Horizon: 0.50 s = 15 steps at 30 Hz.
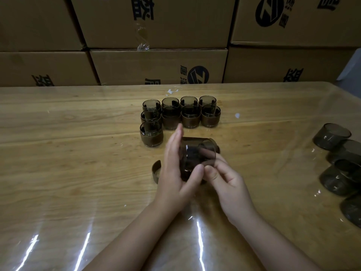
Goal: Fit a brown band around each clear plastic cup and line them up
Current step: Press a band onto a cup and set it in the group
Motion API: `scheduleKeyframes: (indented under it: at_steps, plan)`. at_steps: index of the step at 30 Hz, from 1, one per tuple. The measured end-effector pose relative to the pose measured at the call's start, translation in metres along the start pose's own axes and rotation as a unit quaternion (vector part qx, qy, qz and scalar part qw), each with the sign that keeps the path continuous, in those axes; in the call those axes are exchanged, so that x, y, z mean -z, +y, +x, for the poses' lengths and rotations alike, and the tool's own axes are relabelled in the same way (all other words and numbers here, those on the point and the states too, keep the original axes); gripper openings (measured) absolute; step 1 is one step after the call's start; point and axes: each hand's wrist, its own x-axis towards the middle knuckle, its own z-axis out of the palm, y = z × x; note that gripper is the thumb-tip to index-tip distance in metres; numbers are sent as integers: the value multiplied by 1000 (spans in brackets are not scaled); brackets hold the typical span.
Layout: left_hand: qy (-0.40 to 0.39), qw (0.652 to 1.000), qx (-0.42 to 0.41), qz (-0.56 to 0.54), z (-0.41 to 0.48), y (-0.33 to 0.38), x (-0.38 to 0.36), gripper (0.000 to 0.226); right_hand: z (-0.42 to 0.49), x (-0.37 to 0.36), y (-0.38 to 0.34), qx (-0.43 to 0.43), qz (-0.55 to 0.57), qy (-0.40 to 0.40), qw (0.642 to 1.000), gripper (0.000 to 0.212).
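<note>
Your left hand lies with straight fingers along the left side of the clear plastic cup, thumb hooked across its near end. Your right hand pinches the cup's right side, thumb in front and blurred fingers behind. You hold the cup tilted over the middle of the table, with a brown band around its far end. A loose band lies just left of your left hand. Banded cups stand grouped toward the far edge, bare cups at the right edge, and cardboard boxes behind.
</note>
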Motion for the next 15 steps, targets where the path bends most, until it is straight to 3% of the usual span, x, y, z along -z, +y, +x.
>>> scheduleKeyframes:
  at_steps: [6,12,15]
  plan:
    - [24,1000,-2,-8,10,5,4,39,-1,-3,-2,-7,-16,-13,1000,21]
    - [38,973,164,-157,16,25,-2,20,0,2,1,106,-171,16,979,13]
    - [71,928,260,-257,23,31,-6,9,2,8,1,150,-235,1,960,34]
